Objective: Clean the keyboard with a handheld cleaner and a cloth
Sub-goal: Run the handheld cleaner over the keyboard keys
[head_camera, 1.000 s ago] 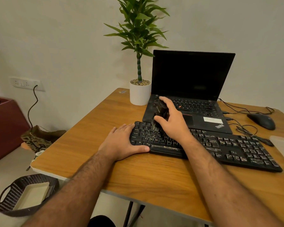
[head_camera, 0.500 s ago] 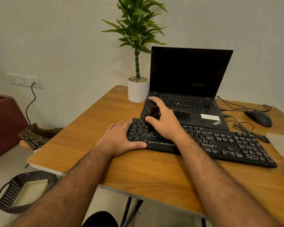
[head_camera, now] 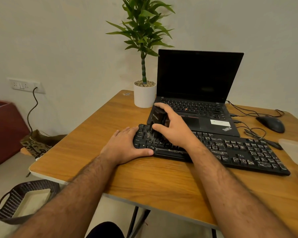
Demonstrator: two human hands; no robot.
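Note:
A black keyboard (head_camera: 239, 152) lies across the wooden table (head_camera: 127, 177), its keys dusty. My right hand (head_camera: 175, 129) grips a small black handheld cleaner (head_camera: 157, 118) held upright, its brush end down on the keys near the keyboard's left end. My left hand (head_camera: 126, 146) lies flat on the table with its fingers against the keyboard's left edge and its thumb along the front edge. No cloth is in view.
An open black laptop (head_camera: 196, 93) stands just behind the keyboard, a white potted plant (head_camera: 144, 93) to its left. A black mouse (head_camera: 270, 123) with cables and a clear plastic container (head_camera: 296, 152) sit at the right. A woven basket (head_camera: 24, 201) is on the floor at left.
The right hand has shifted the cleaner slightly left and toward me over the keys. The left hand stays at the keyboard's left edge. The camera view has tilted a little.

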